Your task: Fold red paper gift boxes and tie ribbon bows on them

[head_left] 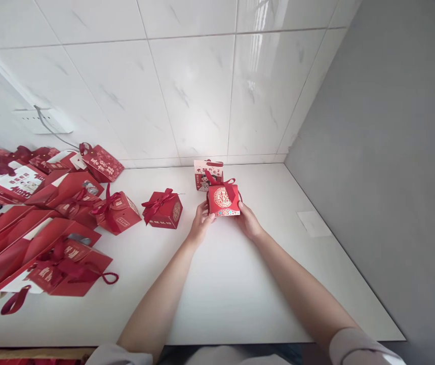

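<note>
A small red gift box [224, 200] with a gold round emblem and a dark red ribbon bow on top is held between both hands over the white table. My left hand [201, 223] grips its left side, thumb at the lower front corner. On the opposite side, my right hand [249, 220] closes on the box's right edge. Just behind it stands a pink and red printed box [202, 177], partly hidden by the held one. Another red box with a ribbon bow [166, 210] sits to the left of my left hand, apart from it.
Many red gift boxes and bags [46, 223] crowd the left of the white table [217, 294]. A wall socket [42, 121] with a grey cable is behind them. A pale square patch [313, 223] lies at right, by the grey panel [384, 167]. A tiled wall [202, 86] rises at the back.
</note>
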`<state>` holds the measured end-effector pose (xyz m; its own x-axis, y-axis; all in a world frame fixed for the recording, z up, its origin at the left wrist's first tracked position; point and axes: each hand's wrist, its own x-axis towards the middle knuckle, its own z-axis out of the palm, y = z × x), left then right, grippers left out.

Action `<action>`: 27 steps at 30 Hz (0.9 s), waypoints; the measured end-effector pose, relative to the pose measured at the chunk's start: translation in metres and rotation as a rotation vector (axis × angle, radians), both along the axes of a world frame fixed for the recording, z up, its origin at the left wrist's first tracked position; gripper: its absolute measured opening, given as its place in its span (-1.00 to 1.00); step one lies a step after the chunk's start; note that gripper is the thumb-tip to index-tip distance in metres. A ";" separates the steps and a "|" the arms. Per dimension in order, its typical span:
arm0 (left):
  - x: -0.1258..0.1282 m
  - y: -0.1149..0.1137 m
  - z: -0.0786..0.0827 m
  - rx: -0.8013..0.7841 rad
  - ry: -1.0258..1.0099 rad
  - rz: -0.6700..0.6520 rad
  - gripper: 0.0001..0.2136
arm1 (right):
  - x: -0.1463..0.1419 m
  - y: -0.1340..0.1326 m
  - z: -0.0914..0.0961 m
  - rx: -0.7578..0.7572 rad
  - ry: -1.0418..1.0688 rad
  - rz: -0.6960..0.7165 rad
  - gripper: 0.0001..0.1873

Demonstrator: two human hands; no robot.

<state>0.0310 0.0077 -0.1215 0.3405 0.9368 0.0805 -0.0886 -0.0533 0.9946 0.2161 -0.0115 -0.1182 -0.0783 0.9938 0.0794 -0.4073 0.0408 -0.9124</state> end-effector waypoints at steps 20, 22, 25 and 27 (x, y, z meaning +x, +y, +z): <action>0.002 0.006 -0.007 -0.013 -0.066 -0.021 -0.44 | 0.006 0.003 0.000 0.005 0.089 0.050 -0.41; 0.002 0.005 -0.010 -0.009 -0.103 -0.046 -0.44 | 0.005 0.003 -0.006 0.004 0.077 0.056 -0.44; 0.005 0.003 -0.012 -0.087 -0.132 -0.094 -0.37 | 0.002 0.000 -0.015 0.018 0.072 0.118 -0.38; 0.007 0.001 -0.010 -0.149 -0.101 -0.082 -0.32 | 0.001 -0.002 -0.020 0.013 0.079 0.152 -0.36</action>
<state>0.0379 0.0089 -0.1310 0.4136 0.9103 -0.0191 -0.1864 0.1052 0.9768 0.2170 -0.0137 -0.1378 -0.2209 0.9697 0.1043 -0.4799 -0.0150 -0.8772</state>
